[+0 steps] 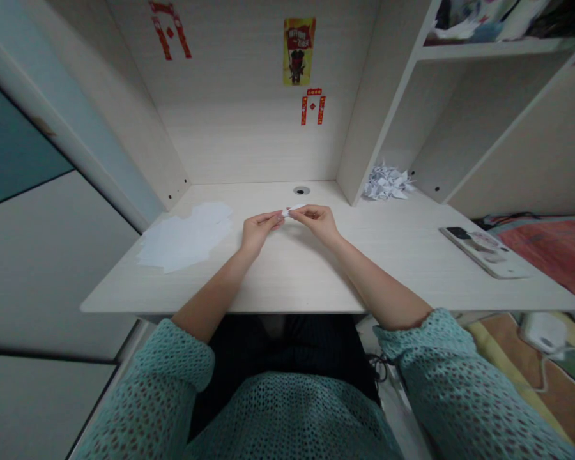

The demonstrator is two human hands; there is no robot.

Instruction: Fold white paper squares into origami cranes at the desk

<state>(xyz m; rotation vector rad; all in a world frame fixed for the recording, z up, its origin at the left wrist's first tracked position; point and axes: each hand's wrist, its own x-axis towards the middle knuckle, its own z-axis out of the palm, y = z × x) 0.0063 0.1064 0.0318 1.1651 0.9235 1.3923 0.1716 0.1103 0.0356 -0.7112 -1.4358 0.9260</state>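
Note:
A small piece of white paper (296, 207) is pinched between my two hands above the middle of the desk. My left hand (261, 229) grips its left end with the fingertips, and my right hand (317, 220) grips it from the right. The paper looks folded or twisted where the fingertips meet, but its exact shape is partly hidden. Left of my left hand, a spread of flat white paper sheets (186, 236) lies on the desk. Beyond my right hand, a pile of small folded white paper pieces (388, 182) sits against the shelf partition.
The pale desk (278, 281) has a round cable hole (301, 190) near the back wall. A phone (483, 252) lies at the right. An upright partition (381, 108) stands behind my right hand. Red and yellow stickers (299, 51) are on the back panel.

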